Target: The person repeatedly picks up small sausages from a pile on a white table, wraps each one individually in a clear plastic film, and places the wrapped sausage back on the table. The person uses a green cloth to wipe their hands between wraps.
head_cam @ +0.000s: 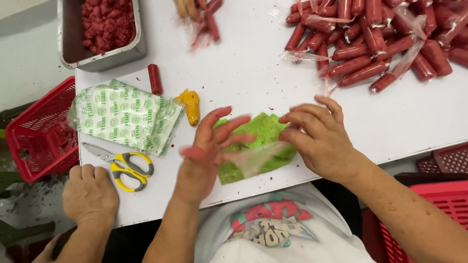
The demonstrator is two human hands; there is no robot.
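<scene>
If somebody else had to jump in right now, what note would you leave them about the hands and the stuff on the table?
Left hand: fingers spread, blurred, on the clear plastic wrapper over the green cloth.
Right hand: pinching the wrapper's other end.
Done: a pile of wrapped red sausages lies top right, and one sausage lies loose.
Left: the wrapper looks empty, and the metal tray holds red meat.
Nearby: a stack of printed wrappers, scissors, and another person's hand at the table edge.
</scene>
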